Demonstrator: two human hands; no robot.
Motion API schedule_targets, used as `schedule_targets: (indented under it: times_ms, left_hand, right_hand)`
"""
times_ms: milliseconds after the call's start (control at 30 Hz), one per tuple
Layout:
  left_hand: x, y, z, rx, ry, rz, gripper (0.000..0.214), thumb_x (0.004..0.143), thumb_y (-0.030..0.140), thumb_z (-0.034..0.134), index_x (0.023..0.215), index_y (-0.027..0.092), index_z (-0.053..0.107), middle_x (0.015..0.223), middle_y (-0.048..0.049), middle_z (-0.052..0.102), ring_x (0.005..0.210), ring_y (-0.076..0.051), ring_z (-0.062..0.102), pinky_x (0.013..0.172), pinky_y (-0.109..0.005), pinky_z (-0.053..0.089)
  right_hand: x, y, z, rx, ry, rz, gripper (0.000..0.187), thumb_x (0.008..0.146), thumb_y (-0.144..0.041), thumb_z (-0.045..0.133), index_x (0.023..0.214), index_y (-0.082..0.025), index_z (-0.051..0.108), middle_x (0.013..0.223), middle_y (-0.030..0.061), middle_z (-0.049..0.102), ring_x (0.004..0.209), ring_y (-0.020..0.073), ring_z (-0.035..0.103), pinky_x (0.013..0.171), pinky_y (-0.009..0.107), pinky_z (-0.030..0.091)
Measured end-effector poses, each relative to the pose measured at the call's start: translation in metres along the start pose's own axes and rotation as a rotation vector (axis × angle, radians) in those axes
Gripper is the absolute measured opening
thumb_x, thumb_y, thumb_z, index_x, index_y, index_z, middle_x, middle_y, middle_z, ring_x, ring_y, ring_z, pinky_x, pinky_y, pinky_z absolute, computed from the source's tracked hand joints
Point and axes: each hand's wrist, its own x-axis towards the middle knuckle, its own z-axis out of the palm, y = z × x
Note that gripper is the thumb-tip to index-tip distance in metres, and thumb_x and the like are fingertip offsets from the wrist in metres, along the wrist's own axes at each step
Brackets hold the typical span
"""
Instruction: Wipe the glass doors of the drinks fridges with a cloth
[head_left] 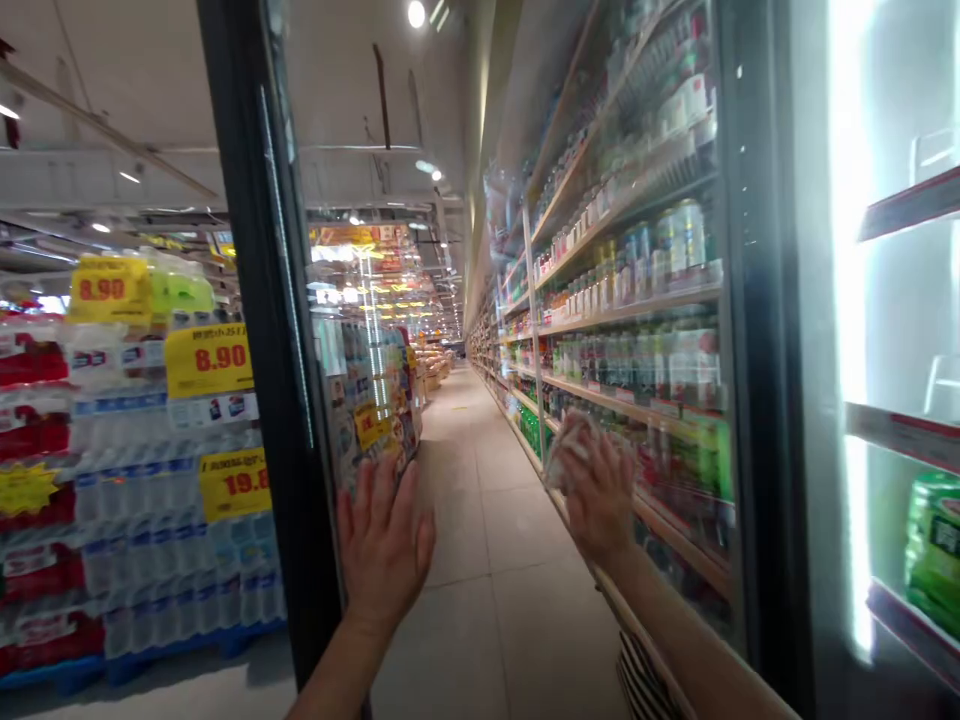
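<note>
A glass door [480, 480] in a dark frame stands swung out in front of me, with the aisle visible through it or mirrored in it. My left hand [386, 540] lies against the glass near the left frame bar [277, 400], fingers spread and holding nothing. A crumpled whitish cloth [571, 448] is under my right hand [604, 500], pressed to the pane farther right. The fingers are bent over the cloth, and motion blurs them a little.
At left, packs of bottled water [150, 480] are stacked on a blue pallet [150, 660] with yellow price signs [210, 360]. Drink shelves [630, 310] show in the glass. A lit cooler [907, 330] with a green pack [934, 555] is at right.
</note>
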Motion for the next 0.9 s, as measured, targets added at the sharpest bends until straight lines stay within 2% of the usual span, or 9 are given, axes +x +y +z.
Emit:
schedule_targets:
  times_ms: [67,133,300,500,533,633,700,833,900]
  left_hand:
    - [0.0,0.0,0.0,-0.005,0.003,0.006,0.073,0.081,0.022,0.055,0.144,0.025,0.017,0.15,-0.0072,0.022,0.139,-0.026,0.018,0.112,-0.047,0.018]
    - [0.0,0.0,0.0,-0.011,0.005,0.007,0.073,0.081,0.022,0.055,0.144,0.025,0.018,0.15,-0.0073,0.022,0.139,-0.025,0.018,0.112,-0.047,0.017]
    - [0.002,0.001,-0.001,-0.015,0.007,0.005,0.072,0.082,0.021,0.055,0.144,0.025,0.018,0.15,-0.0076,0.023,0.139,-0.025,0.017,0.112,-0.046,0.016]
    - [0.002,0.001,0.0,-0.021,0.023,0.003,0.069,0.082,0.023,0.054,0.143,0.024,0.021,0.148,-0.0091,0.026,0.138,-0.026,0.019,0.111,-0.047,0.018]
    - [0.002,0.001,0.001,-0.022,0.023,0.001,0.069,0.082,0.023,0.054,0.143,0.024,0.022,0.148,-0.0094,0.027,0.138,-0.026,0.02,0.111,-0.047,0.018]
    - [0.001,0.001,0.001,-0.01,0.017,0.002,0.068,0.082,0.022,0.055,0.142,0.023,0.024,0.147,-0.0105,0.029,0.138,-0.026,0.021,0.111,-0.047,0.018]
    - [0.001,0.001,0.0,-0.001,0.023,0.006,0.069,0.081,0.022,0.056,0.142,0.022,0.024,0.147,-0.0109,0.029,0.138,-0.026,0.021,0.111,-0.046,0.019]
    - [0.001,0.002,-0.001,-0.006,0.028,0.007,0.069,0.082,0.022,0.055,0.142,0.022,0.023,0.148,-0.0103,0.028,0.138,-0.026,0.019,0.111,-0.046,0.018]
    - [0.001,0.002,-0.001,-0.01,0.023,0.008,0.068,0.082,0.021,0.055,0.142,0.021,0.024,0.148,-0.0105,0.028,0.138,-0.026,0.019,0.111,-0.046,0.017]
  right_hand:
    - [0.004,0.01,-0.001,-0.064,0.155,0.224,0.05,0.084,-0.016,0.04,0.133,-0.023,0.042,0.146,0.0106,0.034,0.137,0.0299,0.023,0.106,0.058,0.023]
    - [0.002,0.01,-0.001,-0.083,0.173,0.28,0.051,0.084,-0.017,0.04,0.135,-0.022,0.041,0.145,0.0129,0.033,0.138,0.0305,0.022,0.105,0.058,0.025]
    - [-0.013,-0.006,-0.004,0.039,-0.129,-0.154,0.046,0.081,-0.013,0.044,0.124,-0.029,0.051,0.142,0.0048,0.04,0.137,0.0275,0.024,0.109,0.054,0.02]
    - [-0.016,0.02,-0.002,-0.108,0.175,0.305,0.054,0.085,-0.018,0.039,0.139,-0.022,0.034,0.148,0.0119,0.028,0.137,0.0313,0.022,0.105,0.059,0.025]
    - [-0.02,0.015,-0.001,-0.1,0.139,0.271,0.054,0.085,-0.018,0.039,0.139,-0.023,0.033,0.148,0.0114,0.027,0.138,0.0313,0.021,0.105,0.059,0.024]
    - [-0.029,-0.011,0.001,-0.006,-0.094,-0.03,0.052,0.083,-0.015,0.041,0.134,-0.027,0.041,0.147,0.0065,0.031,0.138,0.0295,0.021,0.108,0.055,0.021]
    - [-0.026,-0.016,0.001,0.034,-0.127,-0.122,0.05,0.082,-0.014,0.043,0.129,-0.029,0.046,0.146,0.0046,0.034,0.137,0.0288,0.023,0.109,0.055,0.02]
    - [-0.005,-0.001,0.001,-0.047,0.146,0.217,0.052,0.084,-0.016,0.041,0.135,-0.023,0.039,0.148,0.0107,0.029,0.138,0.0306,0.021,0.106,0.059,0.023]
    - [0.001,-0.007,0.003,-0.055,0.176,0.292,0.052,0.085,-0.016,0.04,0.137,-0.022,0.038,0.147,0.0126,0.03,0.138,0.0312,0.02,0.106,0.06,0.023]
